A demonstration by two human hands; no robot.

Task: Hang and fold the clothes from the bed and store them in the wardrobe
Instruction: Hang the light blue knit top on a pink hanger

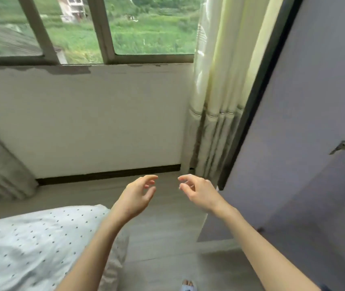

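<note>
- I read both bare forearms as extended forward from the near edge of the view, converging toward the centre above the grey wood-pattern floor (163, 234).
- Left hand (138, 194): raised at mid-height, palm turned toward the right, wrist slightly bent. Its fingers (151, 177) are loosely curled with the thumb apart from them; the hand is released and grasps nothing.
- Right hand (196, 190): level with the left hand, back of the hand facing up and right. Its fingers (185, 177) curve loosely toward the left hand; it too is released and grasps nothing.
- The fingertips of the two hands point at each other, near one another but apart, with floor visible between them.
- White bed cover with small dark dots (30, 244): occupies the near left, below and beside the left forearm. I see no loose garment on the visible portion of it.
- Pale lilac wardrobe door with a dark edge and a small metal handle (314, 114): stands on the right, beside the right forearm, not touched by it.
- Cream pleated curtain (215, 97): hangs at the far right, between the wardrobe door and the window with a grey frame (102, 28).
- White wall with a dark skirting board (83, 118): runs below the window, far from both hands.
- One foot in a pale slipper (188, 286) shows at the near edge.
</note>
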